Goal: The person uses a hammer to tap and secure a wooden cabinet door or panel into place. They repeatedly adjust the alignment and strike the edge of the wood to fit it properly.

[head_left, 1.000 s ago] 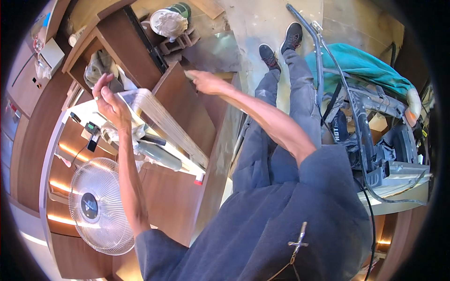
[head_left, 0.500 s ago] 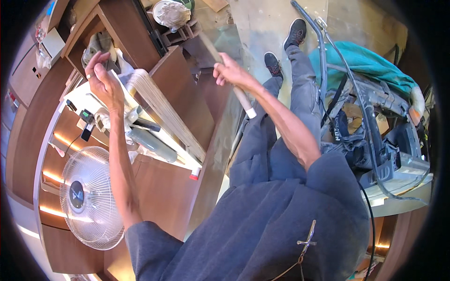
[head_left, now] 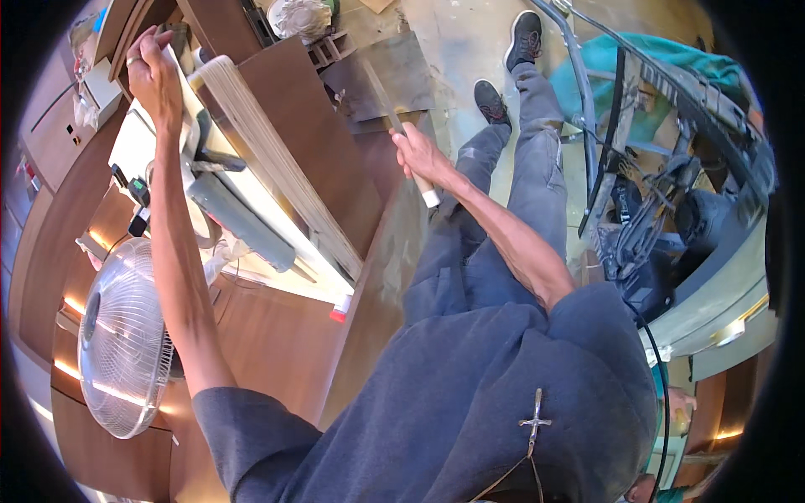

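Observation:
My right hand [head_left: 417, 155] is shut on the pale wooden handle of a flat-bladed tool [head_left: 388, 113]. Its thin blade points up and away over a brown cabinet panel [head_left: 319, 126], and the handle's end sticks out below my fist. My left hand [head_left: 155, 71] is stretched far up to the left, a ring on one finger. Its fingers curl over the far end of a white board [head_left: 134, 147] that lies on the cabinet top. A stack of thin pale strips [head_left: 268, 159] lies between my two hands.
On the white board lie a grey tube [head_left: 243, 222] and a small red-capped item [head_left: 340, 308]. A white fan [head_left: 117, 335] stands at the lower left. To the right are a metal saw stand with cables [head_left: 646, 210] and a teal cloth [head_left: 662, 54]. My shoes [head_left: 490, 101] are on the dusty floor.
My left hand has moved up and left to the far end of the white board. My right hand, which picked up the flat-bladed tool a second ago, has come slightly lower and nearer.

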Demonstrator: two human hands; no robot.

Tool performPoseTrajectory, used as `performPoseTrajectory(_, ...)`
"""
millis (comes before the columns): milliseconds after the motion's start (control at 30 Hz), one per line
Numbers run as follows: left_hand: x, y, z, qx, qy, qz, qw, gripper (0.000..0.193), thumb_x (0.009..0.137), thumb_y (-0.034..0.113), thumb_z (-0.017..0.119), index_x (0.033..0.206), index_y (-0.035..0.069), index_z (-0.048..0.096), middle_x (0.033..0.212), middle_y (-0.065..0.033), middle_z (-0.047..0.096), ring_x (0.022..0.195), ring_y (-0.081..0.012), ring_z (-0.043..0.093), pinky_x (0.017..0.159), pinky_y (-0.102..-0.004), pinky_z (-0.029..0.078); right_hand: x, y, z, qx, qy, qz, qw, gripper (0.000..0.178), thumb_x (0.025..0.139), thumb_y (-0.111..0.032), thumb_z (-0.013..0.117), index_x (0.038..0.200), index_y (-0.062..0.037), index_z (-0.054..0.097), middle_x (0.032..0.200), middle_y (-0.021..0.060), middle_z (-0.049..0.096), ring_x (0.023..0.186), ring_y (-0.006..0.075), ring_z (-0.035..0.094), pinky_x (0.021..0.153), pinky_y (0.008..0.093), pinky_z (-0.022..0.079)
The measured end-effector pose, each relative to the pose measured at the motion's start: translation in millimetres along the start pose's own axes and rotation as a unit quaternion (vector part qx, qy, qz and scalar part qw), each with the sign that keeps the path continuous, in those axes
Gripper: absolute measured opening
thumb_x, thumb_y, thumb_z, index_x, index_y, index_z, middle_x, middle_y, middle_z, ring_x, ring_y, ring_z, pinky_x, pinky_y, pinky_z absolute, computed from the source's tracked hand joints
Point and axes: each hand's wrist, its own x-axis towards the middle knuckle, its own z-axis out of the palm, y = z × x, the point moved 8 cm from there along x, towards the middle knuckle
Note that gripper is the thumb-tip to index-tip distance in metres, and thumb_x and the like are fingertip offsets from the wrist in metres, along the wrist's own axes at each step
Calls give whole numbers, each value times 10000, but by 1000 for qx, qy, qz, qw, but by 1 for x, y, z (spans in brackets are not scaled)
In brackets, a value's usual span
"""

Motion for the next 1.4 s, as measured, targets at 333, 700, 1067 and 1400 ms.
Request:
performPoseTrajectory(333, -6, 10, -4, 44, -9, -2, 999, 449, 950, 348, 424, 1056, -1, 687, 1028, -97, 717, 1037, -220, 610, 970, -300, 405, 66, 60, 59, 77, -149, -87, 982, 351, 958, -401, 488, 1193, -164, 597, 812, 18, 628, 612, 144, 569, 513, 329, 455)
performPoseTrajectory(700, 3, -8, 11, 89, -73, -1, 993, 567, 1000, 386, 264, 1141, 3, 658, 1065, -86, 713, 1129, -230, 565, 1067, -351, 322, 50, 8, 57, -334, -72, -128, 931, 313, 951, -280, 559, 1080, -7, 478, 759, 50, 622, 548, 268, 618, 665, 322, 534)
performPoseTrajectory(1067, -1, 5, 11, 109, -83, 8, 991, 573, 1015, 361, 249, 1208, -64, 581, 1097, -144, 687, 1093, -253, 583, 1060, -357, 351, 38, -18, 35, -193, -130, -61, 971, 208, 991, -187, 407, 1032, 14, 438, 691, 198, 600, 497, 315, 612, 454, 421, 497)
performPoseTrajectory(1400, -2, -3, 6, 101, -90, 6, 991, 573, 1015, 365, 225, 1215, -26, 593, 1111, -142, 684, 1135, -240, 562, 1070, -362, 329, 27, -17, 27, -208, -107, -107, 966, 235, 983, -217, 414, 996, 16, 433, 750, 264, 623, 542, 371, 632, 493, 473, 509)
